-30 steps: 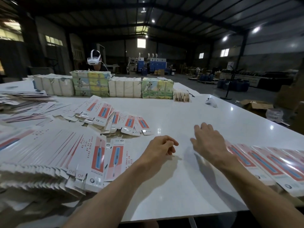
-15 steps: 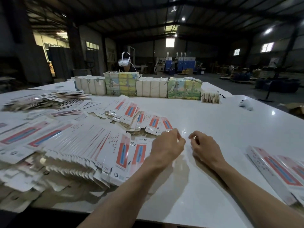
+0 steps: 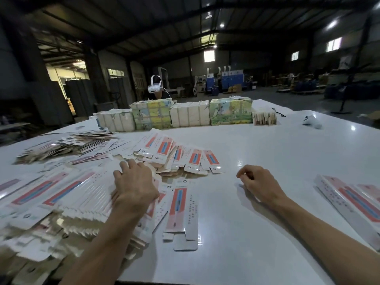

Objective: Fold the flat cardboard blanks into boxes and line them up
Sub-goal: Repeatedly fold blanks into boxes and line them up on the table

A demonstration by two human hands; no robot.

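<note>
Left hand (image 3: 134, 182) lay spread, open, on the fanned stack of blanks (image 3: 82, 194), right hand (image 3: 260, 182) loosely curled and empty; best to peel off just one.

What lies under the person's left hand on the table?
The left hand rests palm-down on a fanned stack of flat blanks, red and white. The blanks directly beneath the palm are covered, and so is the table under the stack.

Blank stack (image 3: 61, 194) blurred, partly under left hand (image 3: 134, 185), folded boxes (image 3: 353, 204) cut off right
</note>
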